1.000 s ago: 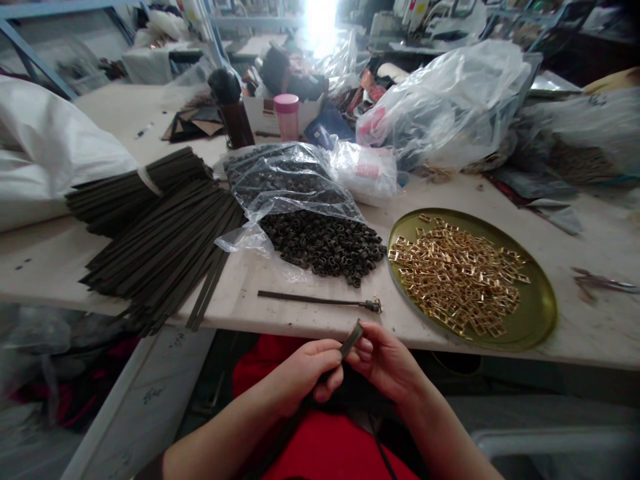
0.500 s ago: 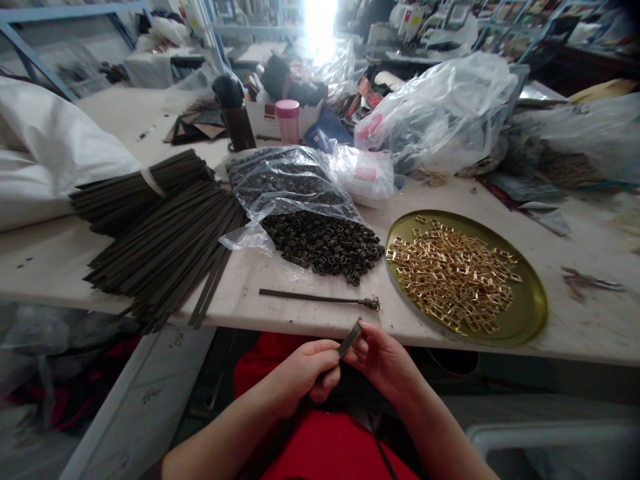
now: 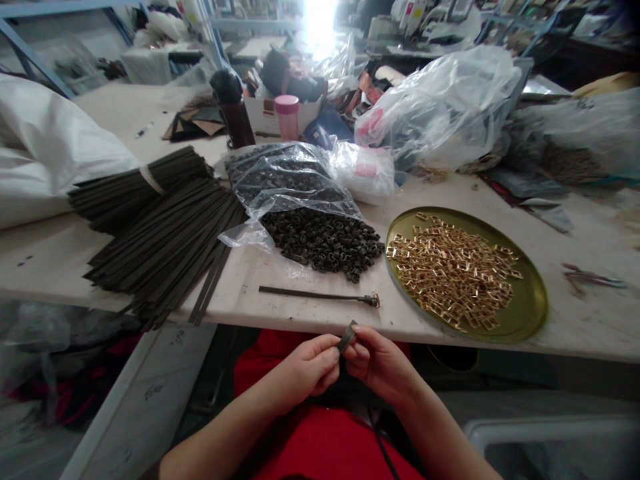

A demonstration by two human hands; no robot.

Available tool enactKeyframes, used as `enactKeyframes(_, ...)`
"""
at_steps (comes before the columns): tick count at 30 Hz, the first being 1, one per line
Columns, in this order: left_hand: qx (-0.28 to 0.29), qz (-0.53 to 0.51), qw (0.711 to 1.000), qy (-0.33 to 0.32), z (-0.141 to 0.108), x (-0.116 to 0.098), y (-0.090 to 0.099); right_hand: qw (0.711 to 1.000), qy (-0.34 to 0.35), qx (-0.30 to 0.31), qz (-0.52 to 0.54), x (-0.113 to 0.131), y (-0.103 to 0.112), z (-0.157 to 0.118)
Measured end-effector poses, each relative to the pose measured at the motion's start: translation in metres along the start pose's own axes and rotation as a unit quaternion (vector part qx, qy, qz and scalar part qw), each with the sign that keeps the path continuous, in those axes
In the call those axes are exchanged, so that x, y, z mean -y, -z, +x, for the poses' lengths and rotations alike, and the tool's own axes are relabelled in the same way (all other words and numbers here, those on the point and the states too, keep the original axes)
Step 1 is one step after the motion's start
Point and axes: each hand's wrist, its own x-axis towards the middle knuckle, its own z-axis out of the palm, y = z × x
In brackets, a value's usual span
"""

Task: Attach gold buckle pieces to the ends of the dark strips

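"What's left of the black loop heap point(image 3: 325, 245)?"

"Dark straps point(image 3: 165, 247), fanned out, probably for easy picking."

"In front of the heap?"

"A buckled strap point(image 3: 310, 295), then, nearer, a dark strip point(image 3: 346, 339): the left hand point(image 3: 311, 367) has fingers curled round it, the right hand point(image 3: 380, 363) pinches its end, perhaps to steady it."

"Right of the heap?"

"Gold rectangular buckles point(image 3: 455, 277) in a tray point(image 3: 531, 300), its rim presumably containing them."
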Motion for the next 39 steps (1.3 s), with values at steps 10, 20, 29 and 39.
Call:
enactKeyframes(10,-0.006,0.034,0.999,-0.015,-0.005,0.0,-0.004,1.0,0.001,0.019,0.022,-0.001,-0.007,-0.003)
enactKeyframes(20,-0.024,0.036,0.999,-0.017,0.0,0.007,0.002,0.999,0.01,-0.003,0.05,-0.005,-0.013,-0.007)
enactKeyframes(29,-0.023,0.176,0.983,0.045,-0.024,-0.019,0.041,0.963,0.208,-0.143,0.098,0.042,0.0,-0.018)
enactKeyframes(39,-0.207,-0.032,0.978,-0.003,-0.036,-0.022,0.064,0.941,0.236,-0.22,0.101,0.047,0.028,-0.021)
